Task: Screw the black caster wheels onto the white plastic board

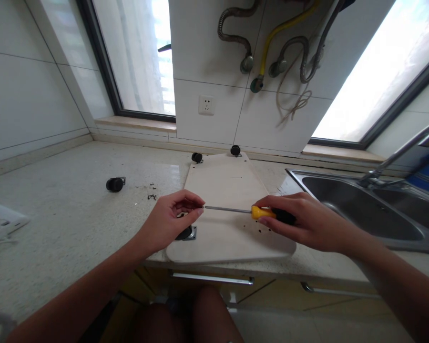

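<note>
My right hand [300,216] is closed around the yellow and black handle of a screwdriver [230,209], whose shaft points left. At its tip, my left hand [178,212] pinches a tiny piece, probably a screw, mostly hidden by the fingertips. Both hands are above a pale board [221,243] with rounded corners, lying on the counter. Below my left hand, a black caster [186,232] with a metal plate sits at the board's near left corner. Two more casters [197,157] stand at the far end. Small holes show near the board's right front corner.
A loose caster [115,184] and several small screws [152,196] lie on the speckled counter [75,228] left of the board. A white object [5,221] is at the far left. To the right is a steel sink [357,209] with a faucet [375,176]. Drawer handles [212,277] run below the counter edge.
</note>
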The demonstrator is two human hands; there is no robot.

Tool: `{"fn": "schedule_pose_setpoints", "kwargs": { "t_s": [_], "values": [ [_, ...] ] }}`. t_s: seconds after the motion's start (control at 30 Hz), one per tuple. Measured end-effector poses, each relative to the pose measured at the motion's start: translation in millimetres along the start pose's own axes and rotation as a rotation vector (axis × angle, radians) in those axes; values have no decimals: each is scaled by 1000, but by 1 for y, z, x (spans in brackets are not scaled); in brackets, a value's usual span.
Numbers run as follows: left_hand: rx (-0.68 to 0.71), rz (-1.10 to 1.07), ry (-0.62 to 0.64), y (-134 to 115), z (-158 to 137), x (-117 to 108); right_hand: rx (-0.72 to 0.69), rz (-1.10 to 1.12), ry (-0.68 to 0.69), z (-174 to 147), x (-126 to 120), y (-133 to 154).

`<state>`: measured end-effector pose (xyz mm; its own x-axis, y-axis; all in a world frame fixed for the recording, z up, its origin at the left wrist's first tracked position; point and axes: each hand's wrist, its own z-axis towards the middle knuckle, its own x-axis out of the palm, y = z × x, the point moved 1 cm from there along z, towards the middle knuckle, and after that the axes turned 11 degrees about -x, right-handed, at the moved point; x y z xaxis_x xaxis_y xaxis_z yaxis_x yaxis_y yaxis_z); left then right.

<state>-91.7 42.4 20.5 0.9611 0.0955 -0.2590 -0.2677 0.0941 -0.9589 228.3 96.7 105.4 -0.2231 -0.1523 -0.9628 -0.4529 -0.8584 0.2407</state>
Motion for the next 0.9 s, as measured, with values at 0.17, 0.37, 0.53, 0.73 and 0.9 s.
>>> {"fn": "schedule_pose_setpoints", "kwargs": {
  "t_s": [0.17, 0.37, 0.53, 0.73, 0.9],
  "values": [
    [8, -11, 5, 0, 1, 0, -8, 26, 12, 2, 1, -1],
    [11, -20, 4, 0, 0, 0, -26, 25, 12, 4, 3, -4],
    [-8, -33, 20, 2, 1, -2, -57, 21, -49, 3, 7, -5],
    [-15, -60, 7, 8, 3, -4, -55, 39, -160, 1, 7, -9],
    [-21, -100, 7, 13, 5, -5, -86, 78, -212, 0, 6, -10]
  ]
}}
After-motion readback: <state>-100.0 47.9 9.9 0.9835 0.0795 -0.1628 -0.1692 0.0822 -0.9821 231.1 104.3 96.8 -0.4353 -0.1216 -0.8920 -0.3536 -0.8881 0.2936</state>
